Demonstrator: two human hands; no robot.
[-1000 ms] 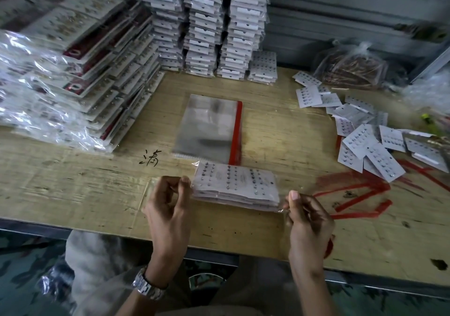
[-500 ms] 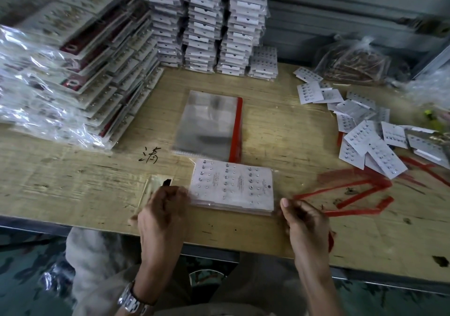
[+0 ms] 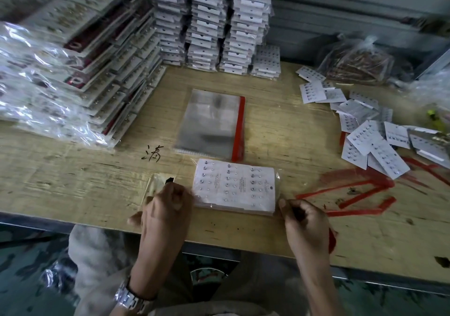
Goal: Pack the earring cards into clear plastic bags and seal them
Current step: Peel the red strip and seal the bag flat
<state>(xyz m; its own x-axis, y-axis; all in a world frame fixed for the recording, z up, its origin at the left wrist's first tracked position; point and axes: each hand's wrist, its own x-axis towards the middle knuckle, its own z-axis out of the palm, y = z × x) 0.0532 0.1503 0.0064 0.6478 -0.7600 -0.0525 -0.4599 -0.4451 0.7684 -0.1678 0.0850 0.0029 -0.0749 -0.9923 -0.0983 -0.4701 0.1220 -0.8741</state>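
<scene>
Looking down from the head camera, a small pile of earring cards sits inside a clear bag. It lies on the table near the front edge, at about 6 o'clock in the picture.

The left hand is at the bag's 9 o'clock end. Its fingers are bent down over that end and seem to hold it, but the fingertips are hidden. The bag's open flap sticks out flat past that hand. The right hand is at the bag's 4 o'clock corner. Its thumb and finger are squeezed together on the plastic edge.

I think this bag is filled but not shut yet. The flap needs folding over and sticking down.

At 12 o'clock from the bag lies a pile of empty bags with a red stripe down one side, so more packing is to come. At 2 o'clock, loose cards wait in a messy heap. Thin red strips lie at 3 o'clock.

A lot looks done too. Tall stacks of packs stand far back at 12 o'clock. A big heap of packs leans at 10 o'clock.
</scene>
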